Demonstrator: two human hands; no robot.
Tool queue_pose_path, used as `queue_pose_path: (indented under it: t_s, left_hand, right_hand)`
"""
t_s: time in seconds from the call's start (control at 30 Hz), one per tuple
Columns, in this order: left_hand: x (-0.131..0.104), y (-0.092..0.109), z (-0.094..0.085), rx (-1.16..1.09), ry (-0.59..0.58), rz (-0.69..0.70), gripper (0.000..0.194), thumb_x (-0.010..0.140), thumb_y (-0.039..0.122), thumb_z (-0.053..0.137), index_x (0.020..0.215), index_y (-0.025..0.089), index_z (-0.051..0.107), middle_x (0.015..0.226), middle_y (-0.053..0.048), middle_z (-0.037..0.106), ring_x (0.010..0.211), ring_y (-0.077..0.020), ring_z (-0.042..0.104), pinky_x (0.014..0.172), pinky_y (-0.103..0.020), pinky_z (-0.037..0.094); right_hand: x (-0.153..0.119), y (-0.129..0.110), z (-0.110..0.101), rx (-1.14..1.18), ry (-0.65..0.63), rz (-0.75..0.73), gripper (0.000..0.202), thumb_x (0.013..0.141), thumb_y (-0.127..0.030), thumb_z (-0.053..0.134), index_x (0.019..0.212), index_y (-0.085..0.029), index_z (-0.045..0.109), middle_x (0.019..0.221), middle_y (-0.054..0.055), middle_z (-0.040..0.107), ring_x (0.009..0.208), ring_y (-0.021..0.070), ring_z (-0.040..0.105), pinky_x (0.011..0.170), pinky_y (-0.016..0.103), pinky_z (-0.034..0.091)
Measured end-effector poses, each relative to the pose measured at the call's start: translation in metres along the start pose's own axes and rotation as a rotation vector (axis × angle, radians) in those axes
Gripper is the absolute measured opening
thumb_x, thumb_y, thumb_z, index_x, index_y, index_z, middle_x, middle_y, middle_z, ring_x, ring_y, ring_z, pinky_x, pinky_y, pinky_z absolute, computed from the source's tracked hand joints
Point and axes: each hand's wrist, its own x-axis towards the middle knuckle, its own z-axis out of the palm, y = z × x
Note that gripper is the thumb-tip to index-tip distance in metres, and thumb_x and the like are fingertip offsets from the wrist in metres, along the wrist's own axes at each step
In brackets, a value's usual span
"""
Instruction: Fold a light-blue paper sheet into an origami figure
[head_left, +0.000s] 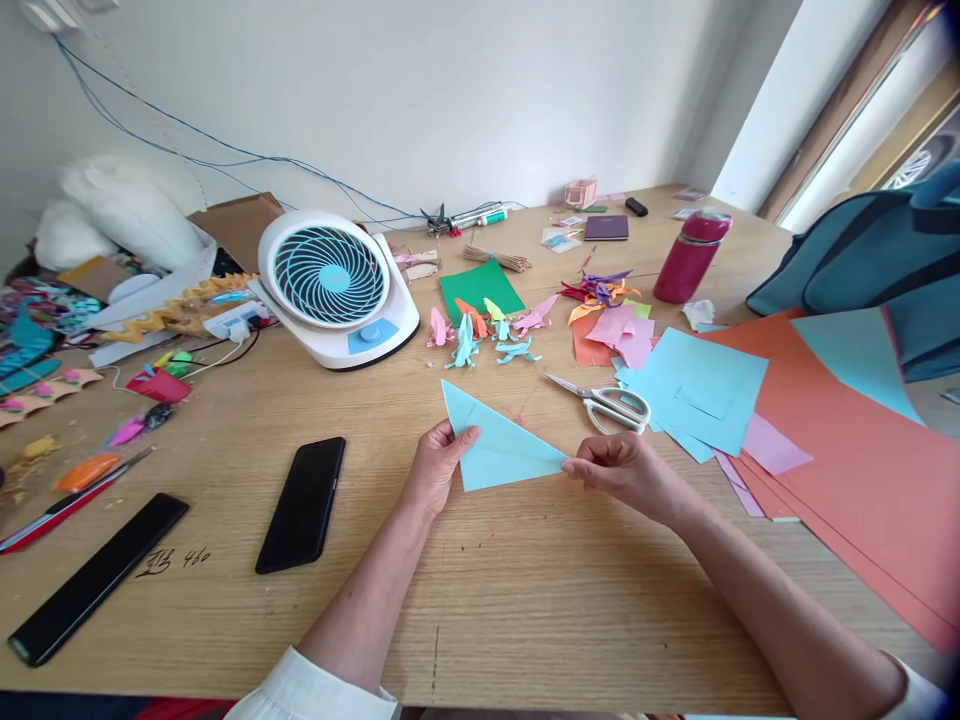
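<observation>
Paper (506, 450), a light-blue triangle, is held over the middle of the bench (525, 620), in from the front edge, pinched by the left hand (436, 466) at its left side and the right hand (621, 472) at its right corner, with scissors (589, 393) lying near the right hand, toward the back edge.

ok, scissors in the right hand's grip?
No, the right hand pinches a blue paper triangle while the scissors lie on the table.

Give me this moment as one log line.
left hand: holds blue paper triangle | right hand: pinches its right corner | nearby: scissors
</observation>
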Motion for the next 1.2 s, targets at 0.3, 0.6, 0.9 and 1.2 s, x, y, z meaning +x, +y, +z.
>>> queue_pose_path:
  t_s: [0.3,0.6,0.9,1.2]
  left_hand:
    - [0.001,0.003,-0.01,-0.025,-0.161,0.007,0.033,0.057,0.034,0.09,0.071,0.014,0.068,0.051,0.007,0.047,0.046,-0.0033,0.03,0.046,-0.019,0.021]
    - [-0.005,0.001,-0.008,-0.105,-0.425,-0.043,0.034,0.066,0.035,0.086,0.078,0.015,0.061,0.075,0.0,0.054,0.057,-0.0059,0.041,0.051,-0.019,0.027]
    - [-0.01,-0.01,0.004,-0.152,-0.57,-0.029,0.039,0.064,0.042,0.084,0.072,0.016,0.056,0.089,-0.005,0.057,0.075,-0.0148,0.053,0.066,-0.025,0.039]
    - [-0.01,-0.013,0.009,-0.195,-0.61,-0.05,0.029,0.068,0.033,0.083,0.073,0.014,0.061,0.078,-0.003,0.056,0.069,-0.0118,0.051,0.067,-0.025,0.039]
  right_hand:
    - [-0.007,-0.008,-0.008,0.014,0.154,-0.155,0.045,0.08,-0.055,0.07,0.055,-0.018,0.059,0.053,-0.001,0.052,0.052,0.0108,0.04,0.051,0.026,0.031]
    - [-0.005,-0.014,-0.006,0.215,0.158,-0.16,0.04,0.088,-0.058,0.058,0.099,-0.022,0.073,0.084,0.004,0.069,0.073,0.0153,0.058,0.073,0.03,0.049]
    - [0.006,-0.01,0.037,0.249,-0.091,-0.09,0.053,0.083,-0.056,0.065,0.124,-0.024,0.063,0.095,0.004,0.07,0.084,0.0196,0.061,0.071,0.032,0.048]
    - [0.006,-0.012,0.041,0.387,-0.125,-0.007,0.049,0.077,-0.052,0.074,0.117,-0.025,0.064,0.073,-0.002,0.059,0.063,0.0126,0.049,0.056,0.025,0.036]
